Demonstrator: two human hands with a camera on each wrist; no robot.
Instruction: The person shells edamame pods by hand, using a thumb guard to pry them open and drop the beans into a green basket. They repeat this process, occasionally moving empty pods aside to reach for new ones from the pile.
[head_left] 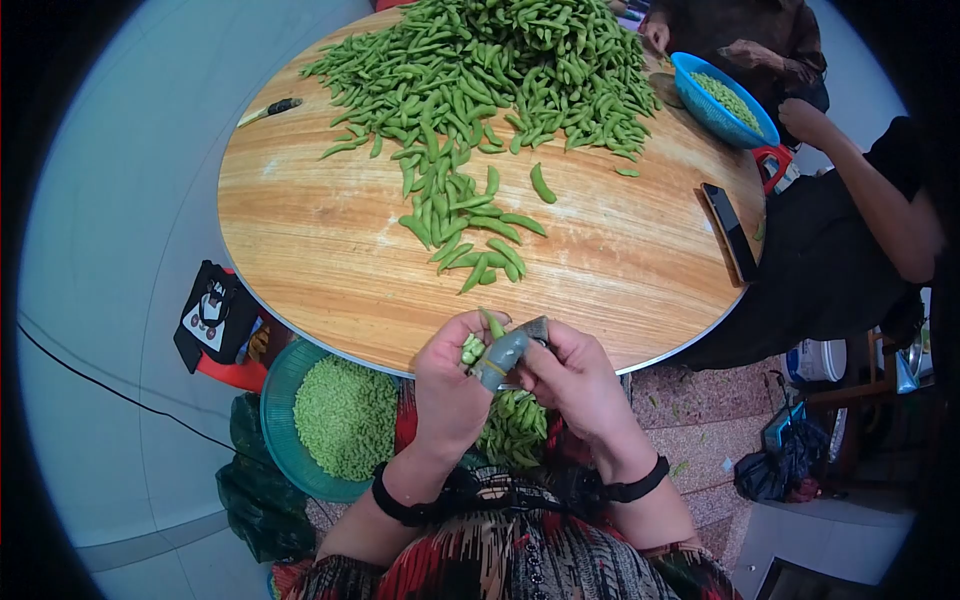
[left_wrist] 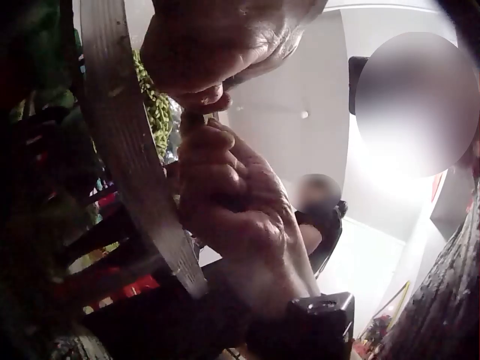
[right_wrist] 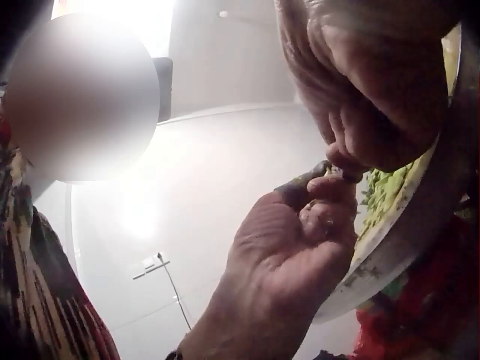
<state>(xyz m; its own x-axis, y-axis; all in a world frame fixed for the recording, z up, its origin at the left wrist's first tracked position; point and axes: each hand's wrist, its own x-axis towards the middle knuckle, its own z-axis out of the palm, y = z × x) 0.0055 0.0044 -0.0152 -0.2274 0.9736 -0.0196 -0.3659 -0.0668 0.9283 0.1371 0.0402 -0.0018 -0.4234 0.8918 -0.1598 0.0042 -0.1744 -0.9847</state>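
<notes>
Left hand (head_left: 450, 390) grips a few pods (head_left: 472, 350) at the desk (head_left: 620, 270) edge, right hand (head_left: 582, 385) pinches a grey tool (head_left: 503, 357) against them. Basket (head_left: 270, 400) is pretty full of beans (head_left: 345, 415), but a huge pile (head_left: 500, 70) is left unshelled.

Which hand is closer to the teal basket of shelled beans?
Left. Your left hand, gripping pods, is just right of the teal basket; your right hand, holding a grey tool, sits farther right, beyond the left.
</notes>
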